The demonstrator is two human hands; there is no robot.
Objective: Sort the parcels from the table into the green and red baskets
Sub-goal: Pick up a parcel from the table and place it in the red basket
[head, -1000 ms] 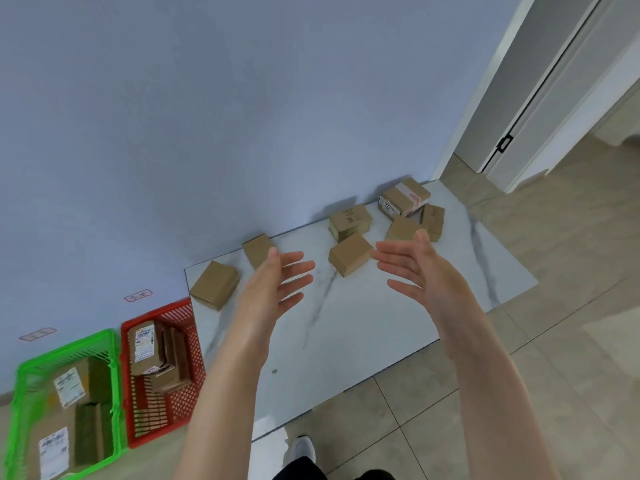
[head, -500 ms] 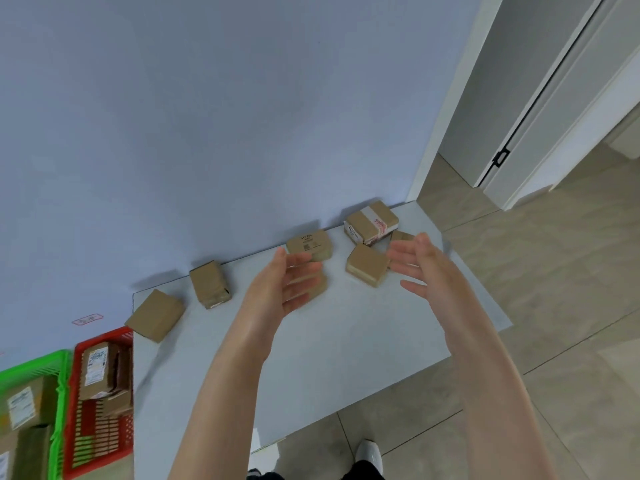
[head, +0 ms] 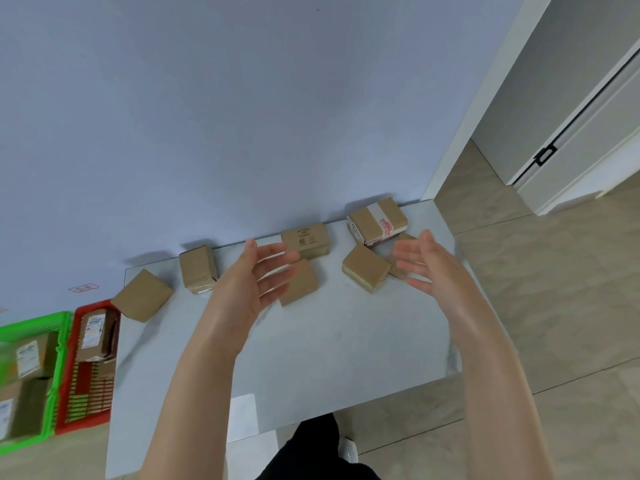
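Note:
Several brown cardboard parcels lie along the far side of the white table [head: 346, 358]. My left hand [head: 252, 278] hovers with fingers spread over a flat parcel [head: 301, 285], holding nothing. My right hand [head: 429, 265] is open too, just right of a square parcel [head: 365, 268] and partly hiding another behind it. A taped parcel [head: 377, 220] and a printed parcel [head: 306, 239] sit near the wall. Further left lie a blocky parcel [head: 197, 268] and a flat one [head: 142, 294] overhanging the table's left edge. The red basket [head: 86, 403] and green basket [head: 52, 393] stand on the floor at left, both holding parcels.
A blue wall runs right behind the table. A doorway and tiled floor open to the right. My dark trouser leg and white shoe [head: 348, 450] show below the table's near edge.
The view has swung right and closer to the table, so the baskets slid toward the left edge. Both hands have reached further out over the parcels, staying open.

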